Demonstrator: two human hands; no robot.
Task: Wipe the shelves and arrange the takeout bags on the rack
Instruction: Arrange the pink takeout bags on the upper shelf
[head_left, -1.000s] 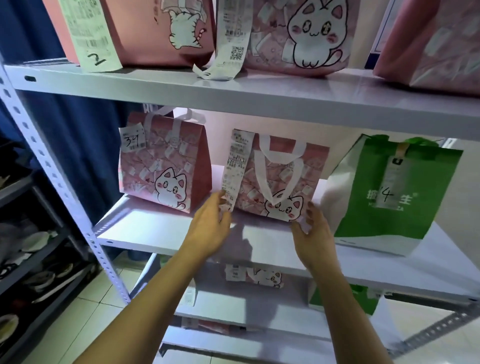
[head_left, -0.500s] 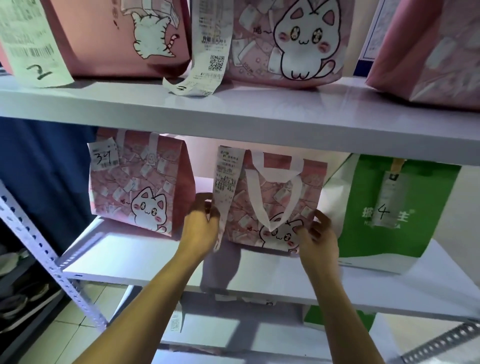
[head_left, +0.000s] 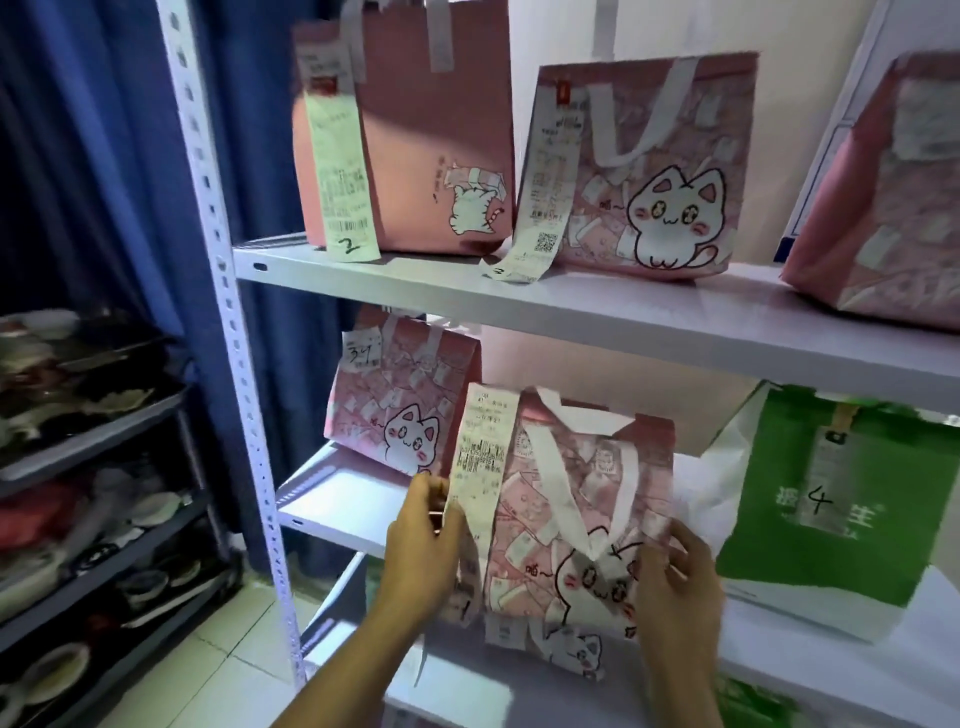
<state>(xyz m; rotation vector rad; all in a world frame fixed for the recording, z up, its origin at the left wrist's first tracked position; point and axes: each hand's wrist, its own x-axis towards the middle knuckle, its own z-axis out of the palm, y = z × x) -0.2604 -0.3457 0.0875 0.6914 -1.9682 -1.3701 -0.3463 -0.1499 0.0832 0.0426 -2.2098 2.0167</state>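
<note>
Count: 3 pink bags on the top shelf (head_left: 597, 306), 2 pink cat bags plus 1 green bag (head_left: 826, 499) on the middle shelf (head_left: 332, 499), so 6 bags on this rack; receipts hang on most, w/ hand-written nos. 2, 34 and 4 visible; my 2 hands are both on the centre pink cat bag (head_left: 576, 499); left hand (head_left: 421, 551) has fingers curled round the bag's left edge, right by its long receipt (head_left: 480, 467), thumb in front; right hand (head_left: 675, 587) grasps the lower right corner, fingers bent over the front face near the cat print; neither hand is spread flat; the bag sits at the front of the middle shelf, tilted a bit toward me, betw. the smaller pink bag marked 34 (head_left: 400, 410) behind-left and the green bag to the right; its white handles droop down the front; bag tops are closed or facing away, so contents can't be told; lower shelf shows bits of another pink cat bag (head_left: 576, 654); to the left, a dark rack (head_left: 104, 561) w/ shoes, approx. 3 tiers, blurred.
</note>
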